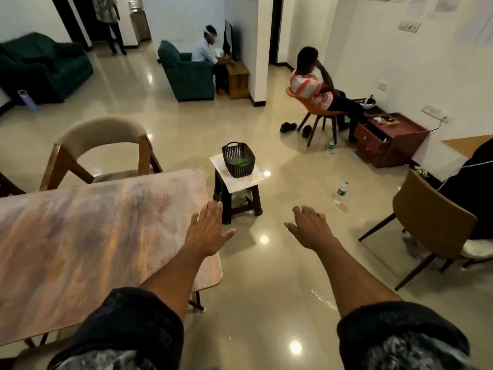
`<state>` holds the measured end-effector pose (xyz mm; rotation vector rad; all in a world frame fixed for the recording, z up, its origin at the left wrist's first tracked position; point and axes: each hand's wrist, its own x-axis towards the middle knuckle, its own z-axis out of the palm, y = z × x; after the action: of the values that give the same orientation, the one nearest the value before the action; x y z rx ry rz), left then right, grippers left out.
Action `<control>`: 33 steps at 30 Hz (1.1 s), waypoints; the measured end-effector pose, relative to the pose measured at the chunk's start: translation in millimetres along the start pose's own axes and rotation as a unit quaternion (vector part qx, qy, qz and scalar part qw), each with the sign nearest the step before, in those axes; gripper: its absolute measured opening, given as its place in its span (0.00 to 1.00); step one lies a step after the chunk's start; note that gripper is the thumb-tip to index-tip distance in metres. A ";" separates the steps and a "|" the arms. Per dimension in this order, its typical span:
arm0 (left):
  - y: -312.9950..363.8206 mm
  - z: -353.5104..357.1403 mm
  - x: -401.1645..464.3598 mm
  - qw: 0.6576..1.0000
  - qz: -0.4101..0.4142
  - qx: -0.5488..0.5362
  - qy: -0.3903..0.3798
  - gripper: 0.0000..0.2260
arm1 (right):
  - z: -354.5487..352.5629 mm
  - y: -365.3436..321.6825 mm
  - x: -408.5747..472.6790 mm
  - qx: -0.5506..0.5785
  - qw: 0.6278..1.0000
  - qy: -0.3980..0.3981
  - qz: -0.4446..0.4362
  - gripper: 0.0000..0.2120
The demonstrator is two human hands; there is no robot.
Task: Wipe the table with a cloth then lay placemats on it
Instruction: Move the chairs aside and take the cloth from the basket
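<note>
Reaching forward, both hands are held out with fingers straight and spread, and neither holds anything. The left hand [207,231] hovers over the near right corner of the surface [88,244], a pink and brown marbled tabletop; whether it touches the top cannot be told. The right hand [309,228] is well apart from the surface, out over the glossy floor [266,289].

Just beyond the surface's far right corner stands a small stool [237,185] with a pale top. On the stool sits a dark slatted basket [238,159], and something green [239,162] lies inside it; whether this is the cloth or the placemats cannot be told. No cloth or placemat lies on the surface.

A padded wooden chair [101,148] stands at the far edge of the surface. A plastic bottle [341,192] stands on the floor to the right of the stool, and a tan chair [432,222] stands further right. Two seated persons and one standing person are far behind the stool.
</note>
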<state>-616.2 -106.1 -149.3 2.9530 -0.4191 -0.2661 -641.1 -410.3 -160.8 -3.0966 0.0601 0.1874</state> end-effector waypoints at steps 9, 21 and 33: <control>-3.2 12.4 106.0 0.998 -0.038 0.010 -0.047 0.41 | 23.3 17.2 107.9 0.020 0.999 -0.019 -0.044 0.26; 23.2 -1.1 279.1 0.997 -0.029 -0.047 -0.057 0.41 | -1.9 73.8 240.6 0.021 0.998 -0.049 -0.015 0.26; -12.6 11.4 428.8 0.993 -0.079 -0.079 -0.043 0.41 | -4.2 89.4 413.5 0.017 0.995 -0.094 -0.022 0.27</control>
<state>-209.8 -218.8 -228.5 2.8279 -0.1640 -0.4256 -234.0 -514.8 -210.0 -3.0276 -0.0104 0.4685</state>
